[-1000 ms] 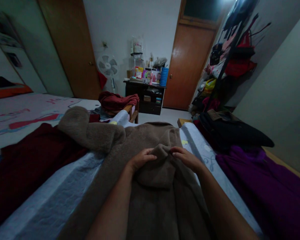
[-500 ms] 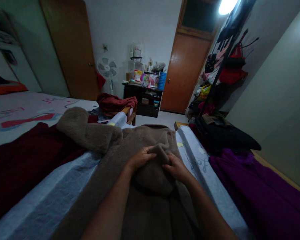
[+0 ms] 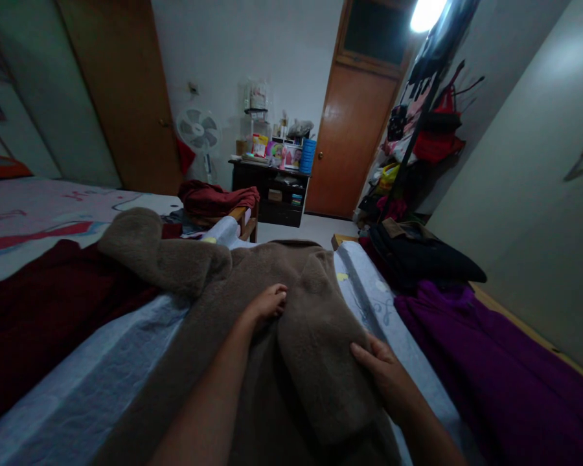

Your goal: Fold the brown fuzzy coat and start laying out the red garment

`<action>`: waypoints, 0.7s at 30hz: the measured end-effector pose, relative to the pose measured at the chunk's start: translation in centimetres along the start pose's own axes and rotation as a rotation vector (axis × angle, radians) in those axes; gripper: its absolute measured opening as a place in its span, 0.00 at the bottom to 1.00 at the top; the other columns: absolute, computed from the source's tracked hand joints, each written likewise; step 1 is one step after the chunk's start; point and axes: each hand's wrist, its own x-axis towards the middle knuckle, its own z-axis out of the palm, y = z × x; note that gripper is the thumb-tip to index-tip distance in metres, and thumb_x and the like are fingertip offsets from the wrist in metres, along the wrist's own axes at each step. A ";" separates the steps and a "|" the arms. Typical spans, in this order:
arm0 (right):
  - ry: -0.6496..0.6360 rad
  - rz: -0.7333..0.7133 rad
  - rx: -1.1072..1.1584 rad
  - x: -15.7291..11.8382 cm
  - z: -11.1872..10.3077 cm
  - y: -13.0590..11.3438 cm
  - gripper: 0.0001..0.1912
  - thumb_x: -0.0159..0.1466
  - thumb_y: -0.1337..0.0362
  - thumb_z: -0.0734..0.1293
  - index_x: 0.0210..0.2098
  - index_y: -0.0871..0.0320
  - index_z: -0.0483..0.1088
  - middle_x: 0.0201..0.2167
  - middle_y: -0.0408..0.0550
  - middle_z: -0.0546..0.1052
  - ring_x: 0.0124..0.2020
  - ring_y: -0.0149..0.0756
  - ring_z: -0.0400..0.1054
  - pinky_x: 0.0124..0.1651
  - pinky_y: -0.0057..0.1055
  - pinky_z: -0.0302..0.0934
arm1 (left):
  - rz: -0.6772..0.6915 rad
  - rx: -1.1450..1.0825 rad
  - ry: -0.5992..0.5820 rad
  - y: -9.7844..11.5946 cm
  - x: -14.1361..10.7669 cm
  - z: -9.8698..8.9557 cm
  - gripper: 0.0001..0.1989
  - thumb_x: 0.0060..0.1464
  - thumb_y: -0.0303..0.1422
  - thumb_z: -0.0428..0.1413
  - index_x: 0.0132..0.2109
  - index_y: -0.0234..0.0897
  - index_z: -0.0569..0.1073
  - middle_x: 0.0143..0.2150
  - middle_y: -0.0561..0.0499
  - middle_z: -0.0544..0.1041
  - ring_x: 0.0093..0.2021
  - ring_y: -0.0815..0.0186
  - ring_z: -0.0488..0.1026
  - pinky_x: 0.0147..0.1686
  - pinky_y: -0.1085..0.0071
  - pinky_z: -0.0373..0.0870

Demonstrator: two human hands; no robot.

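Note:
A brown fuzzy coat is spread over the bed in front of me. One of its sleeves lies folded inward over the body, and the other sleeve stretches out to the left with its end bent upward. At the inner edge of the folded sleeve, near its top, my left hand is closed with curled fingers on the fabric. My right hand grips the outer edge lower down, thumb on top and fingers partly hidden.
Dark red clothing lies left of the coat. To the right are a purple garment and a folded black pile. Beyond the bed stand a fan, a dark cabinet and a wooden door.
The bunched sleeve between my hands now lies flatter over the coat's body. My right hand has moved right and nearer to me; my left hand has shifted slightly. The view turned a little right.

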 end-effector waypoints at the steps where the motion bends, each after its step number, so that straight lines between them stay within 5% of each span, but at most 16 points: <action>1: 0.027 0.011 0.017 -0.6 -0.3 0.6 0.24 0.57 0.52 0.71 0.51 0.52 0.72 0.47 0.48 0.78 0.48 0.47 0.73 0.55 0.46 0.62 | -0.075 0.026 -0.005 -0.4 0.0 0.0 0.17 0.48 0.34 0.58 0.47 0.38 0.72 0.25 0.55 0.72 0.23 0.67 0.69 0.28 0.72 0.65; 6: 0.115 0.067 0.075 -2.6 -1.1 3.4 0.27 0.55 0.50 0.71 0.52 0.51 0.71 0.48 0.50 0.78 0.48 0.50 0.73 0.52 0.48 0.64 | -0.220 0.079 -0.112 -1.1 -0.2 0.3 0.30 0.42 0.29 0.58 0.56 0.42 0.66 0.22 0.58 0.69 0.18 0.70 0.66 0.23 0.73 0.62; 11: 0.231 0.097 0.004 -3.2 -1.7 4.8 0.33 0.53 0.48 0.71 0.56 0.54 0.67 0.52 0.51 0.76 0.53 0.50 0.70 0.55 0.45 0.62 | -0.244 0.089 -0.078 0.0 -0.9 0.9 0.32 0.44 0.29 0.57 0.58 0.44 0.62 0.35 0.55 0.70 0.22 0.73 0.67 0.28 0.73 0.67; 21: 0.183 0.064 -0.213 -3.9 -2.1 2.9 0.44 0.58 0.48 0.67 0.68 0.49 0.47 0.61 0.51 0.67 0.57 0.46 0.66 0.57 0.44 0.62 | -0.173 -0.088 0.020 -0.7 0.1 2.0 0.28 0.43 0.29 0.59 0.54 0.38 0.66 0.34 0.54 0.72 0.27 0.72 0.67 0.28 0.77 0.61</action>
